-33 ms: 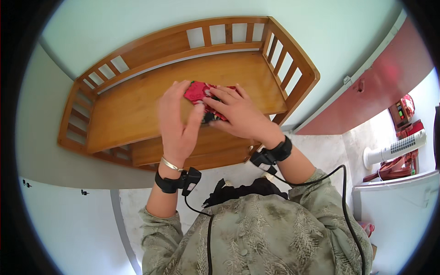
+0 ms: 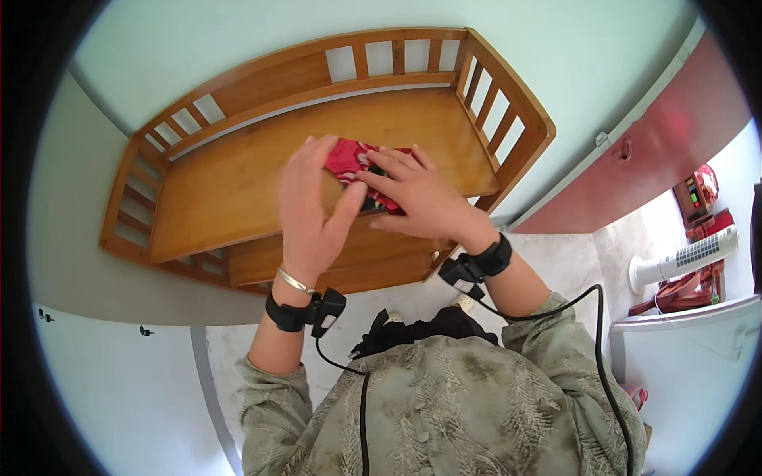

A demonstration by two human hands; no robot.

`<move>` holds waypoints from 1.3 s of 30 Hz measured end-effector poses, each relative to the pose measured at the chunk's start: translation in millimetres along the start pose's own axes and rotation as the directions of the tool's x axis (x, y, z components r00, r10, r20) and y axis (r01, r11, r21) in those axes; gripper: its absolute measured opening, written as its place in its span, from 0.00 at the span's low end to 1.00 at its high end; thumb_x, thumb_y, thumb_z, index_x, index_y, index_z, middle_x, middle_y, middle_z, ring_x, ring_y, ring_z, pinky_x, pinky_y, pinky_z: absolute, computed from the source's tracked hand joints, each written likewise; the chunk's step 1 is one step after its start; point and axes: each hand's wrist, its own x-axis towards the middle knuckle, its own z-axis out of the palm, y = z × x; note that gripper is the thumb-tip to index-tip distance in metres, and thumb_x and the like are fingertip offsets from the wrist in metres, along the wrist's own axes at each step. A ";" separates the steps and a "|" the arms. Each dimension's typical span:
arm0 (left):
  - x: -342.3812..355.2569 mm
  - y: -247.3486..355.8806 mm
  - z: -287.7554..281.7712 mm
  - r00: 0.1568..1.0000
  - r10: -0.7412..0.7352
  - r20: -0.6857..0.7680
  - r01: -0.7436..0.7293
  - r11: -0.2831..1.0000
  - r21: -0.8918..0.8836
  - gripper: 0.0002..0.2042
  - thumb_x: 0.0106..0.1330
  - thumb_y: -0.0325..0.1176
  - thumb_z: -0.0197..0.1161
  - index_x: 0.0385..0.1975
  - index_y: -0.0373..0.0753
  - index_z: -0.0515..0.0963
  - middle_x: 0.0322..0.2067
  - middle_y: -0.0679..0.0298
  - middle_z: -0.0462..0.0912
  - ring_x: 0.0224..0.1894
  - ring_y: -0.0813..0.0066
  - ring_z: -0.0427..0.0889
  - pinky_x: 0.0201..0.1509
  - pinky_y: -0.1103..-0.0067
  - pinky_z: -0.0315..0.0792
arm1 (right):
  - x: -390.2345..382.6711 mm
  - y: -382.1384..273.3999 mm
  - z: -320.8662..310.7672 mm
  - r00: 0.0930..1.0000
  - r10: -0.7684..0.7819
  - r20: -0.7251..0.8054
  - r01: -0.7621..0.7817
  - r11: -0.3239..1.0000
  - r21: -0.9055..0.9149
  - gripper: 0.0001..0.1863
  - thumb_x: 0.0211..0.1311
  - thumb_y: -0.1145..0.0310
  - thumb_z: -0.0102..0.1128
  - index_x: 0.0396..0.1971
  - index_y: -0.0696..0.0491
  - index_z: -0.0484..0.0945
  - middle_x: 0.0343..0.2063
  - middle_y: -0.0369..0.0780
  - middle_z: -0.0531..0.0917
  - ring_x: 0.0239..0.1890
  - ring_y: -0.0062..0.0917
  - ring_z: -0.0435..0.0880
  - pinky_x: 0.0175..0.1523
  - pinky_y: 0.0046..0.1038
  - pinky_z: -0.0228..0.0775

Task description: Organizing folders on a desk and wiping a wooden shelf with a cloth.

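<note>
A small folded floral cloth (image 2: 346, 160), red and pink with black and green patches, lies near the front edge of the wooden bench seat (image 2: 230, 190). My left hand (image 2: 312, 210) is at its left end, fingers stretched out and thumb spread toward the cloth's near side. From the right, my right hand (image 2: 417, 194) rests over the cloth with its fingers spread flat across the top. Much of the cloth's right part is hidden under that hand. Each wrist wears a black strap with a small box and cable; a bangle (image 2: 294, 280) circles the left one.
The bench has a slatted backrest (image 2: 361, 59), slatted sides and a lower shelf (image 2: 341, 262). To the right are a red door (image 2: 635, 151) and, beyond it, a white tower fan (image 2: 690, 255). White cabinets (image 2: 119, 381) stand at lower left.
My left hand and the cloth have shifted very slightly to the right. My right hand has moved slightly right too, still over the cloth.
</note>
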 end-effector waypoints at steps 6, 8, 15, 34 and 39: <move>15.4 -7.9 12.3 0.878 0.122 0.464 -0.182 0.979 0.087 0.41 0.57 0.53 0.63 0.67 0.40 0.55 0.64 0.50 0.61 0.68 0.51 0.56 0.69 0.58 0.51 | -11.6 32.4 -16.2 0.984 0.144 -0.104 -0.095 0.920 0.380 0.24 0.59 0.67 0.57 0.57 0.55 0.70 0.61 0.48 0.68 0.65 0.41 0.63 0.67 0.35 0.54; 19.8 -9.2 20.1 0.833 0.128 0.538 -0.209 0.973 0.093 0.42 0.57 0.56 0.62 0.68 0.45 0.54 0.65 0.50 0.58 0.69 0.51 0.53 0.70 0.57 0.49 | -16.7 49.2 -11.8 0.881 0.383 -0.279 -0.262 0.885 0.386 0.19 0.62 0.69 0.54 0.53 0.58 0.73 0.55 0.49 0.74 0.60 0.41 0.70 0.64 0.32 0.60; 41.4 -33.0 56.0 0.602 0.183 0.777 -0.406 0.908 0.101 0.34 0.65 0.58 0.51 0.68 0.48 0.56 0.67 0.50 0.53 0.70 0.49 0.51 0.69 0.53 0.48 | -20.5 55.1 -13.8 0.733 0.619 -0.283 -0.370 0.711 0.598 0.13 0.61 0.69 0.55 0.44 0.57 0.79 0.40 0.47 0.82 0.43 0.37 0.81 0.49 0.29 0.72; 101.0 -102.5 79.5 0.612 -0.176 0.771 -0.167 0.924 0.344 0.31 0.69 0.58 0.43 0.69 0.55 0.52 0.71 0.58 0.47 0.73 0.58 0.45 0.70 0.51 0.41 | -24.3 49.5 -8.9 0.923 0.328 -0.199 -0.304 0.942 0.141 0.17 0.53 0.65 0.59 0.44 0.54 0.79 0.49 0.42 0.78 0.54 0.40 0.72 0.59 0.38 0.61; 65.6 -173.0 -18.1 0.648 -0.419 0.636 0.021 0.844 0.536 0.32 0.68 0.59 0.44 0.69 0.55 0.52 0.71 0.58 0.47 0.73 0.61 0.43 0.71 0.53 0.39 | -24.4 43.0 -8.4 0.931 0.303 -0.206 -0.288 0.953 0.098 0.16 0.52 0.66 0.60 0.42 0.54 0.79 0.48 0.42 0.78 0.53 0.42 0.72 0.58 0.39 0.63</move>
